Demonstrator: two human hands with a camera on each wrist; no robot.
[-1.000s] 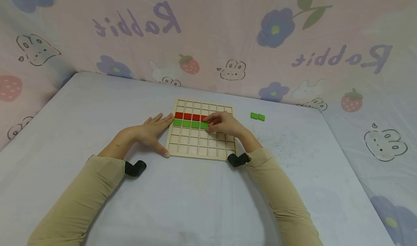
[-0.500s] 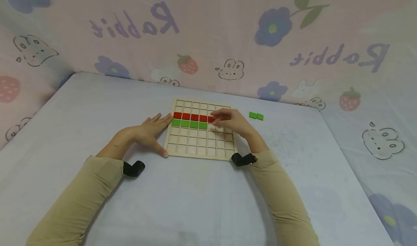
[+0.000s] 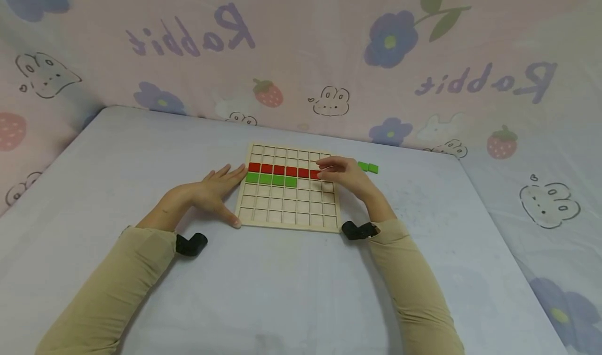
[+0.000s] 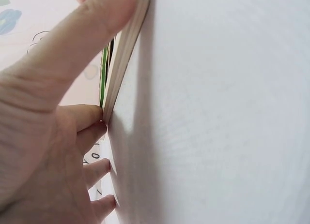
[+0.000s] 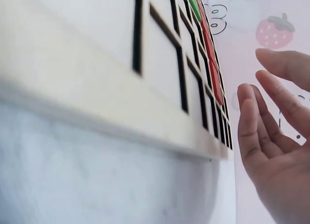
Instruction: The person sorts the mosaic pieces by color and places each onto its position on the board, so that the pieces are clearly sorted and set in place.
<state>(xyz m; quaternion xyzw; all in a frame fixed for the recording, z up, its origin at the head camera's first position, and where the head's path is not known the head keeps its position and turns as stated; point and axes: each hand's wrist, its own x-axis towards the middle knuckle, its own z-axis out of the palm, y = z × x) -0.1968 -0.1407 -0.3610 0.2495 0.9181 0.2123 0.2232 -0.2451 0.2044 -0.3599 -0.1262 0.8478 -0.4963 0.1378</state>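
Observation:
A wooden grid board (image 3: 289, 205) lies on the white table. Across it runs a row of red square tiles (image 3: 279, 170), and a shorter row of green tiles (image 3: 278, 180) sits just below at the left. My left hand (image 3: 211, 192) has its fingers spread, with index fingertip and thumb against the board's left edge (image 4: 116, 76). Over the right end of the red row is my right hand (image 3: 349, 176); its thumb and fingers stand apart. In the right wrist view its fingers (image 5: 251, 132) are loosely bent with nothing between them, and the last red tile (image 5: 215, 81) lies in its cell.
Two loose green tiles (image 3: 373, 168) lie on the table (image 3: 263, 292) beyond the board's right side, the nearer one partly behind the right hand. A cloth backdrop (image 3: 291, 46) with rabbits, flowers and strawberries rises at the table's far edge.
My right hand has slid rightward along the red row, from the fourth tile to the row's end, leaving more red tiles in view. The left hand has stayed at the board's edge.

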